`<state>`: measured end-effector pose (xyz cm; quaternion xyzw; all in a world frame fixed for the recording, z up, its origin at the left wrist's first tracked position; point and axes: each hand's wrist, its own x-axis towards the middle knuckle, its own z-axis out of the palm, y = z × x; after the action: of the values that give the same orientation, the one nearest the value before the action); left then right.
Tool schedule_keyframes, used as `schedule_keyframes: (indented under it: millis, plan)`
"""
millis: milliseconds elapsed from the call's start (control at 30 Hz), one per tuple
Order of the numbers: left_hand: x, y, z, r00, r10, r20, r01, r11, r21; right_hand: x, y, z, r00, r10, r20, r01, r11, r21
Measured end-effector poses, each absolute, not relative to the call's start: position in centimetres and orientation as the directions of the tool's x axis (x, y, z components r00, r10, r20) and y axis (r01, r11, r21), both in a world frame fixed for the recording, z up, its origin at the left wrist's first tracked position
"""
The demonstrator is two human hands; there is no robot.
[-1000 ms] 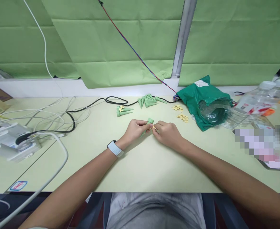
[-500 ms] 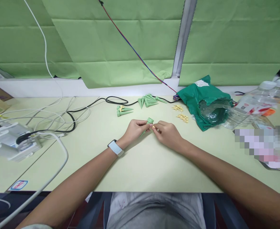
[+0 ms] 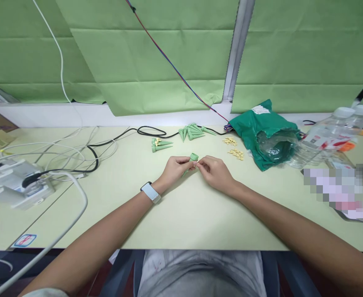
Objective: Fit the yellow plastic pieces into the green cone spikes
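Pale green-yellow desk (image 3: 200,214) against a white ledge, w/ creased green paper sheets (image 3: 153,62) covering the bg & a red-blue twisted wire (image 3: 175,70) hanging diagonally across them.

L hand (image 3: 175,170): nearly closed, thumb & fingers gripping a green plastic spike (image 3: 194,157), wide ribbed end up, tip end pointing down-left, partly hidden by the fingers. R hand (image 3: 216,172): fingers curled, thumb & index pinched on a tiny yellowish plastic piece (image 3: 197,164) right beside the spike; mostly hidden, detail too small to read. Both hands near desk ctr, fingertips v. close together. Light-blue-banded watch (image 3: 151,192) on L wrist.

Behind hands: pile of green plastic spikes (image 3: 194,132) next to a black cable (image 3: 152,131). To L of pile, green spikes w/ yellow fittings (image 3: 161,144), lying flat, side by side. To R, two loose groups of small yellow plastic pcs (image 3: 230,141), one nearer the person.

R side of desk: torn dark-green plastic bag (image 3: 252,132), clear plastic bottles (image 3: 333,132) just beside it, pixelated flat item (image 3: 339,194) in front. L side: white power strip (image 3: 17,181) w/ tangled white & grey cables (image 3: 84,198).
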<state>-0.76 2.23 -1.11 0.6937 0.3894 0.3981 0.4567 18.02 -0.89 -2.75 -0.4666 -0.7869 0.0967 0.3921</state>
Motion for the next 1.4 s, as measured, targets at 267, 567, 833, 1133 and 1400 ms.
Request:
schedule_keyframes:
  millis: [267,567,833,1133,1400]
  plan:
    - [-0.70,2.32,-1.24,0.399,0.899,0.182,0.189,-0.275,0.943,17.83,-1.09,-3.22,-0.266,0.754,0.600,0.680,0.588,-0.438]
    - [-0.77,2.57,-1.39,0.372,0.911,0.180,0.139,-0.247,0.959,17.68,-1.07,-3.17,-0.230,0.802,0.551,0.585,0.566,-0.581]
    - [-0.68,2.39,-1.14,0.366,0.912,0.183,0.143,-0.250,0.958,17.70,-0.93,-3.19,-0.161,0.853,0.497,0.566,0.492,-0.661]
    - [-0.76,2.53,-1.39,0.356,0.918,0.177,0.157,-0.245,0.957,17.72,-0.62,-3.51,-0.113,0.861,0.496,0.541,0.472,-0.696]
    - [-0.75,2.46,-1.26,0.347,0.922,0.173,0.163,-0.241,0.957,17.76,-0.59,-3.48,-0.136,0.826,0.546,0.492,0.535,-0.686]
